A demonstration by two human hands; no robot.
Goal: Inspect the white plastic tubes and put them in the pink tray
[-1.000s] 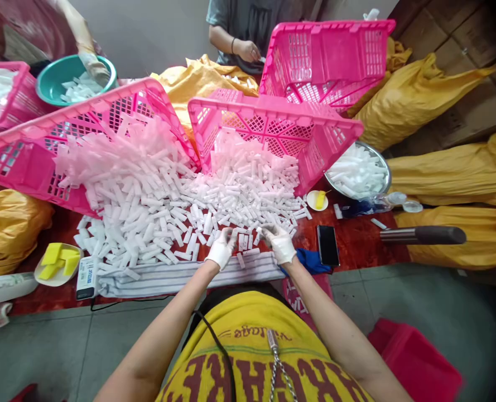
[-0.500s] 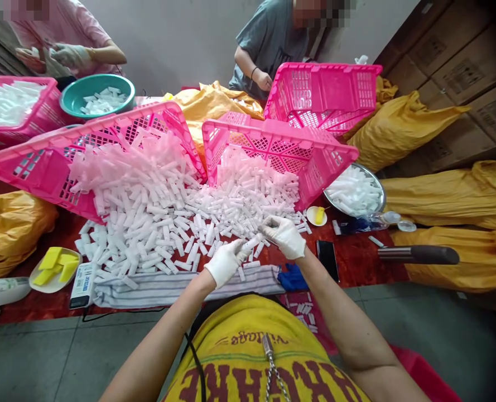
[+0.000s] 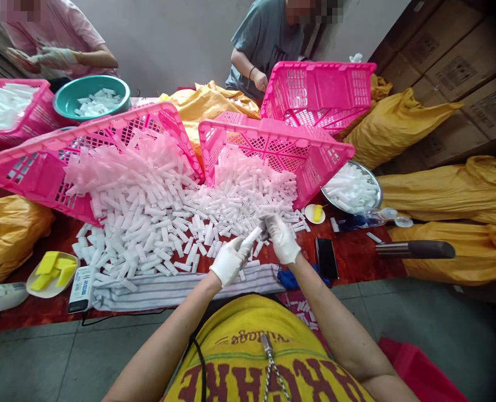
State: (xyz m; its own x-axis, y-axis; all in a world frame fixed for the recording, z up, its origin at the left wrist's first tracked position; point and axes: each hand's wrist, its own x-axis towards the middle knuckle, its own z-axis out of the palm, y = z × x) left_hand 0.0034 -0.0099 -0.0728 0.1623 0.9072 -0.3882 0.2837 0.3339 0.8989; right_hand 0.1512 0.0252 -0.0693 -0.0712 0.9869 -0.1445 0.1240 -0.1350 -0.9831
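My left hand [image 3: 229, 261], in a white glove, is closed round a small white plastic tube [image 3: 251, 236] that points up and to the right. My right hand [image 3: 282, 239], also gloved, pinches something at the tube's upper end; what it holds there is too small to make out. Both hands hover above a striped cloth [image 3: 176, 285] at the table's near edge. Just beyond them lies a big heap of white tubes [image 3: 168, 212], spilling out of two tipped pink baskets [image 3: 118, 131] [image 3: 281, 148].
A black phone [image 3: 326, 258] and a blue cloth [image 3: 288, 277] lie right of my hands. A metal bowl [image 3: 352, 192] of tubes, a dish with yellow sponges [image 3: 51, 271], yellow sacks [image 3: 448, 184] and a teal basin [image 3: 89, 92] stand around. Two other people work across the table.
My hands have lifted off the heap with a tube: the left hand now holds it raised, and the right hand has closed in on its upper end.
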